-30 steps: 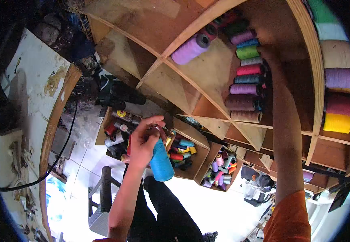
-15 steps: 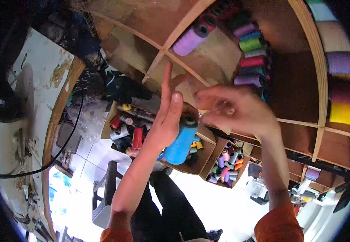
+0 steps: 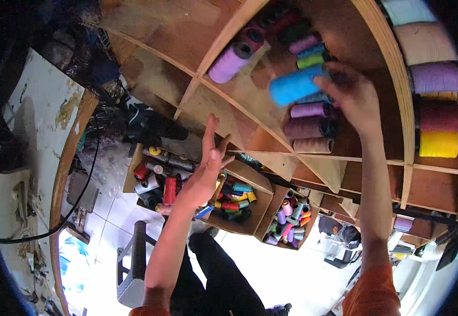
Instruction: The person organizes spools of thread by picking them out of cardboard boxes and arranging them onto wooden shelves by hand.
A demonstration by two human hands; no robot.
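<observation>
My right hand grips one end of a large blue thread cone, held tilted in front of a row of spools in the wooden shelf. Behind and around the cone are a green spool, a purple spool and a dark mauve spool; the cone partly hides the spools at its back. My left hand is raised with fingers apart and nothing in it, over a cardboard box of spools.
A lilac cone stands on the shelf's left side. More spools sit in the right column, including a yellow one. A smaller spool box is on the floor, a dark stool lower left, and a worn white table at left.
The blue cone has passed from my left hand to my right hand and moved up to the spool row. My left hand has let go and shifted slightly left.
</observation>
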